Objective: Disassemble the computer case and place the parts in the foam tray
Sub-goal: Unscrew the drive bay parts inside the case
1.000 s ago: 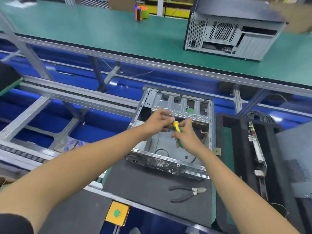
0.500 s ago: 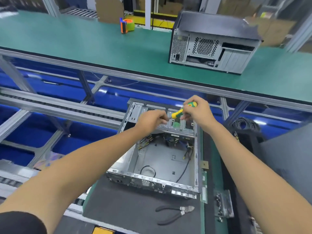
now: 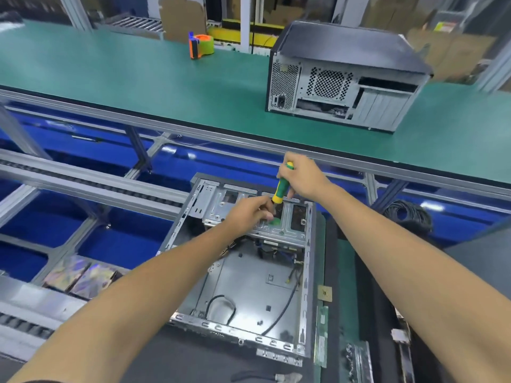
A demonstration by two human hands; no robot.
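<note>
At the far end of the open computer case [image 3: 243, 286], the right hand [image 3: 302, 178] curls its fingers around the screwdriver [image 3: 281, 186], held nearly upright over the drive bracket [image 3: 276, 217]. The left hand [image 3: 249, 214] pinches near the tip. The bracket is probably rigid, light sheet metal with sharp edges; lift it by its folded flanges.

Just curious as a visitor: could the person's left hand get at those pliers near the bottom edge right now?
Probably not at once: the left hand is busy steadying the screwdriver tip at the drive cage. Once it lets go, nothing covers the pliers.
</note>
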